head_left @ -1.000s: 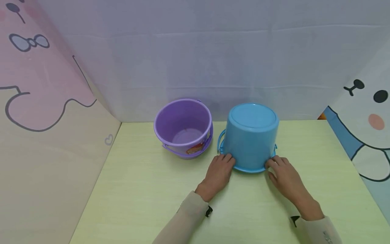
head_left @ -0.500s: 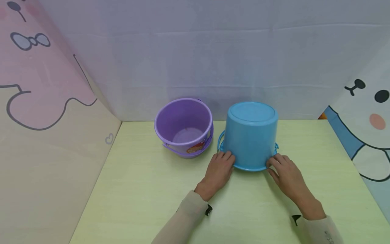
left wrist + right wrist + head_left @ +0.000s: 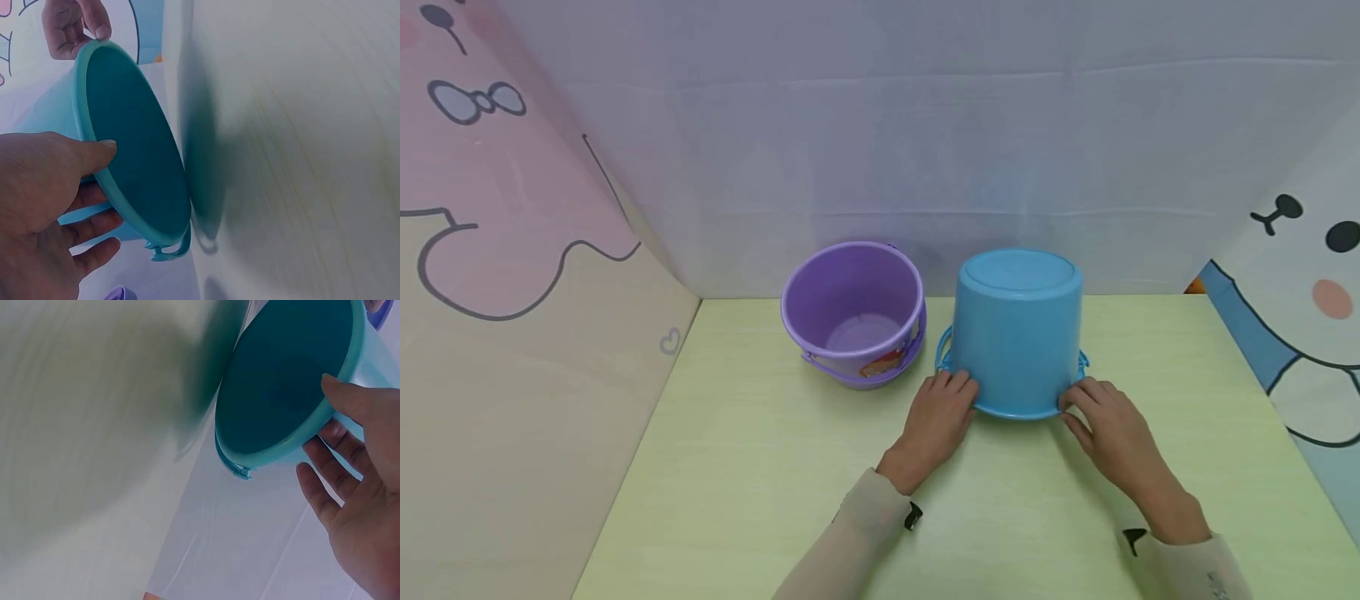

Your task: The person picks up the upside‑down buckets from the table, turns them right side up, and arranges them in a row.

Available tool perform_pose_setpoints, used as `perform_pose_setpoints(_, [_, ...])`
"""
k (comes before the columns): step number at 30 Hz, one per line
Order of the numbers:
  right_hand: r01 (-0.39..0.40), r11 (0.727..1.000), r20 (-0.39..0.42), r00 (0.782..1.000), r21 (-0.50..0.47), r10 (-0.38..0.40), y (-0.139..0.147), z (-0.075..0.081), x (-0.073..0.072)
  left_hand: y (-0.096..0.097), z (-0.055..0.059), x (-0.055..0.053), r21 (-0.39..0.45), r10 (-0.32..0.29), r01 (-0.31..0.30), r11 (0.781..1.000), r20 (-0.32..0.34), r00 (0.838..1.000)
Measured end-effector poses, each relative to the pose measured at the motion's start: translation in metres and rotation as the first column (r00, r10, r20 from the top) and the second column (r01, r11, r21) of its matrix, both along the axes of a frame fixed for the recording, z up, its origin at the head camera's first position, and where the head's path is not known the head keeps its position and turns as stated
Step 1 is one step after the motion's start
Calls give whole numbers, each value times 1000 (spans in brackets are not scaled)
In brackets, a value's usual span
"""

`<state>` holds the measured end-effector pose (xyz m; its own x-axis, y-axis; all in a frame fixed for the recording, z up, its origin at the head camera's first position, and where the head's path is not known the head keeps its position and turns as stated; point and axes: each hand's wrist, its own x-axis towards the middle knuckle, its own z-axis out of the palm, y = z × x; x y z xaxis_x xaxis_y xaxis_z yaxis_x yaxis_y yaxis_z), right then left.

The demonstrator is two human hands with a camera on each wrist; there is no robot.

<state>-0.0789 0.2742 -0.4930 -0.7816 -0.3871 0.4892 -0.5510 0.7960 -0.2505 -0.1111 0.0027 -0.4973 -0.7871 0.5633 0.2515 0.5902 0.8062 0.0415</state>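
A blue bucket [image 3: 1018, 342] stands upside down toward the back of the table, its flat base facing up. My left hand [image 3: 938, 421] pinches its rim at the near left, thumb under the edge and fingers against the outer wall. At the near right, my right hand [image 3: 1112, 429] pinches the same rim in like manner. Both wrist views show the near rim raised off the tabletop, so the bucket [image 3: 131, 144] tilts and its hollow inside [image 3: 281, 381] shows. The handle [image 3: 943, 350] hangs at the bucket's left side.
Left of the blue bucket, a purple bucket [image 3: 853, 367] sits upright with its mouth up and its handle lowered. The pale yellow-green table [image 3: 737, 467] ends at a white cloth backdrop [image 3: 880, 150]. Cartoon-printed panels [image 3: 535, 417] flank both sides.
The near rim of the blue bucket has risen slightly, tipping its base away from me. Both hands keep their hold on the rim. The purple bucket stays put.
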Motion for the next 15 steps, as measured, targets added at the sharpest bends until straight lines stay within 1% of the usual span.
perform_pose_setpoints(7, [2, 1000, -4, 1000, -1, -2, -1, 8, 0, -2, 6, 0, 35, -11, 11, 999, 11, 1000])
perform_pose_setpoints(15, [-9, 1000, -36, 999, -12, 9, 1, 13, 0, -3, 8, 0, 66, -13, 12, 998, 12, 1000])
